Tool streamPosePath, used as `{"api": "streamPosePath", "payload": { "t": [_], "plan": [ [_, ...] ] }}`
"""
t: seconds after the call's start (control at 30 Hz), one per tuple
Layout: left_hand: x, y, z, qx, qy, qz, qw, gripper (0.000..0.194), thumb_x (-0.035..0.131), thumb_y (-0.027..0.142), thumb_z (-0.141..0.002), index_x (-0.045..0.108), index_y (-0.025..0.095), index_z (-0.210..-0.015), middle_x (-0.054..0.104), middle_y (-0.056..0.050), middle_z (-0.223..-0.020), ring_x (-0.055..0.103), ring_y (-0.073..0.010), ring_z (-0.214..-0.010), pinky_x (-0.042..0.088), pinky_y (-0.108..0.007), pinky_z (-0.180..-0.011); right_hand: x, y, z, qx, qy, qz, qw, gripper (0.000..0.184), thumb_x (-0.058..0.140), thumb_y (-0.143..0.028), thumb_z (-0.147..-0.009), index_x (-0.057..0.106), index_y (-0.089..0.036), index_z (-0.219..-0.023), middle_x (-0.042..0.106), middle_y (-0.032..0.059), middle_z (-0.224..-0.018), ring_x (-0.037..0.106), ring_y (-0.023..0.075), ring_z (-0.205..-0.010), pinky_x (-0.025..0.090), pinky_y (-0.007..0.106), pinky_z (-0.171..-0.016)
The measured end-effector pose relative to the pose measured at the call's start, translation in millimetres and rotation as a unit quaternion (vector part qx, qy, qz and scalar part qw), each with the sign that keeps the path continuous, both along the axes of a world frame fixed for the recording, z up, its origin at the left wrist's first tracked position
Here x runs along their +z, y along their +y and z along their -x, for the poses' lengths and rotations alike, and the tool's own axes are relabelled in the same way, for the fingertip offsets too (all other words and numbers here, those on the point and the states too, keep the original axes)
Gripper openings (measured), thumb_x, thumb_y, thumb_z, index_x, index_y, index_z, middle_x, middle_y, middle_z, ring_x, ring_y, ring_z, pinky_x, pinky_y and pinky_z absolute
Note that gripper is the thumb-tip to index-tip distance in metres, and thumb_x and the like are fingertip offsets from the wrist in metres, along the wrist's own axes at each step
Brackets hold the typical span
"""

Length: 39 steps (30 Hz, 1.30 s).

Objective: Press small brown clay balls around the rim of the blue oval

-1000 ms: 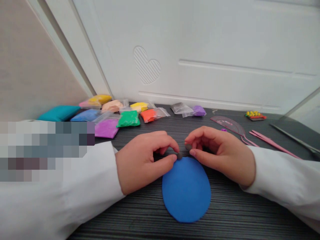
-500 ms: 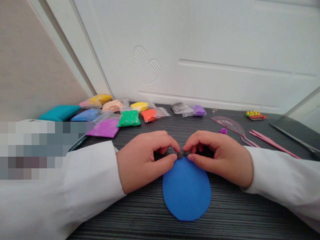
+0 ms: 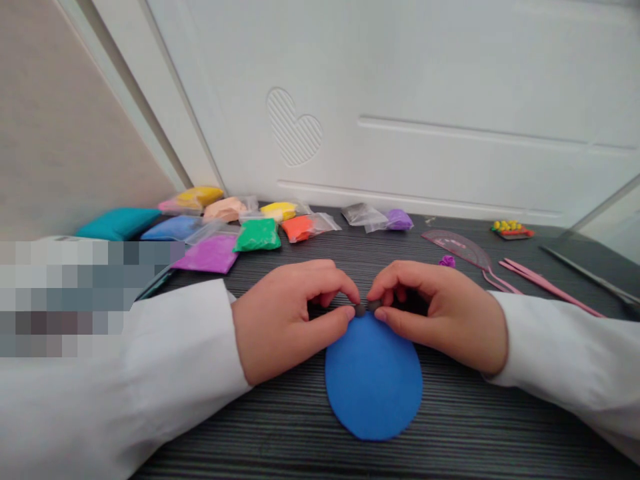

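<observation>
A flat, rounded blue clay disc (image 3: 374, 380) lies on the dark table in front of me. At its top edge my left hand (image 3: 300, 320) pinches a small dark grey clay ball (image 3: 360, 310) between thumb and index finger. My right hand (image 3: 434, 313) pinches another dark grey clay ball (image 3: 374, 306) just beside it. The two balls sit close together, partly covered by the fingertips. Both thumbs reach over the upper rim of the disc.
Bags of coloured clay, among them green (image 3: 258, 235), purple (image 3: 207, 253) and orange (image 3: 299, 229), lie at the back left. Farther right are a small purple clay piece (image 3: 447, 261), pink tweezers (image 3: 550, 287), a pink transparent tool (image 3: 460, 248) and a long dark tool (image 3: 590, 272).
Almost nothing differs. Both hands keep their pinch at the disc's top edge, and the right-hand ball appears shifted very slightly.
</observation>
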State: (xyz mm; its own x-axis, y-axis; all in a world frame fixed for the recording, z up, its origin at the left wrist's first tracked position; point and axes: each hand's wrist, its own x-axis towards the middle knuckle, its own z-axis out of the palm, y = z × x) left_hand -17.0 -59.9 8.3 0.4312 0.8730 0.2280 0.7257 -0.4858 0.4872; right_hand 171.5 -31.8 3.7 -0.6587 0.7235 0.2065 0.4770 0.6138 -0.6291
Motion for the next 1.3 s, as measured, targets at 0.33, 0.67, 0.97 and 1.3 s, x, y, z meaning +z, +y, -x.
{"api": "streamPosePath", "payload": {
  "t": [0.33,0.67,0.97,1.3],
  "plan": [
    [-0.1,-0.1,0.1,-0.001,-0.003,0.000,1.000,0.014,0.049,0.021,-0.071,0.061,0.022,-0.079,0.049,0.004,-0.064,0.046,-0.0089,-0.059,0.033,-0.021,-0.054,-0.2,-0.1,-1.5,0.009,0.000,0.000,1.000,0.020,0.054,-0.014,-0.070,0.059,-0.019,-0.088,0.058,-0.0023,-0.075,0.051,0.0083,-0.067,0.041,0.023,-0.063],
    [1.5,0.8,0.2,0.009,-0.009,0.008,1.000,0.015,0.047,0.020,-0.071,0.060,0.021,-0.080,0.049,0.004,-0.062,0.046,-0.0089,-0.057,0.033,-0.022,-0.054,-2.1,1.3,-1.7,0.000,0.015,0.008,1.000,0.017,0.053,-0.016,-0.073,0.058,-0.020,-0.088,0.058,-0.0017,-0.077,0.050,0.0087,-0.067,0.041,0.023,-0.062],
    [0.0,5.7,0.6,0.033,-0.035,0.054,0.997,0.018,0.042,0.025,-0.075,0.059,0.021,-0.082,0.055,0.003,-0.067,0.050,-0.0117,-0.061,0.036,-0.023,-0.054,-5.3,5.1,-1.4,-0.020,0.051,-0.035,0.998,0.020,0.041,-0.021,-0.082,0.056,-0.021,-0.096,0.057,-0.0019,-0.080,0.049,0.0082,-0.071,0.040,0.023,-0.065],
    [1.4,12.4,4.9,0.027,-0.037,0.091,0.995,0.023,0.040,0.033,-0.078,0.057,0.019,-0.086,0.058,0.000,-0.073,0.052,-0.0147,-0.070,0.040,-0.026,-0.064,-13.9,10.1,2.5,-0.059,0.150,0.002,0.987,0.016,0.055,-0.029,-0.073,0.051,-0.017,-0.083,0.054,-0.0016,-0.070,0.049,0.0079,-0.061,0.041,0.021,-0.055]
  ]
}}
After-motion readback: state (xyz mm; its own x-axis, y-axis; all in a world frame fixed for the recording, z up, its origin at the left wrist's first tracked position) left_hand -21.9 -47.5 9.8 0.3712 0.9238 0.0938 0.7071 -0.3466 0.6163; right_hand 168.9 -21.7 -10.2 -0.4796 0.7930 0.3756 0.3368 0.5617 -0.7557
